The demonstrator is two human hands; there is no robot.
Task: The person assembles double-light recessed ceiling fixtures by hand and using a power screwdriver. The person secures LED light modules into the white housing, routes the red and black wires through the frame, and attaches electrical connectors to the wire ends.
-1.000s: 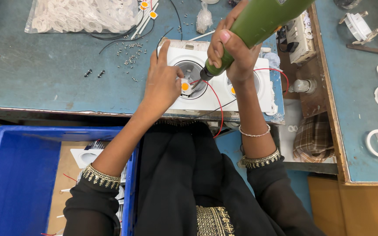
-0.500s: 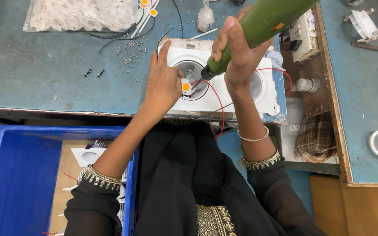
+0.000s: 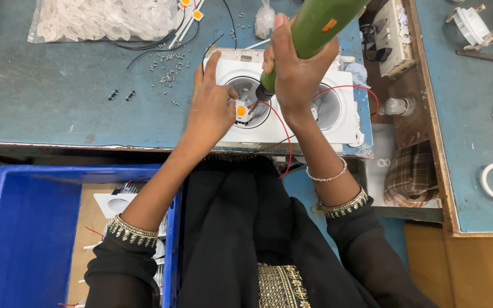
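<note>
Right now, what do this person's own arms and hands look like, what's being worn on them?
Both arms wear black sleeves pushed up the forearm, each ending in a gold embroidered cuff. The right wrist carries a thin beaded bracelet below the right hand. The left hand is bare, with no ring or bracelet that shows. No gloves on either hand.

Green electric screwdriver (image 3: 315, 25) tilted, tip in white twin-ring fixture (image 3: 292, 105); table edge
</note>
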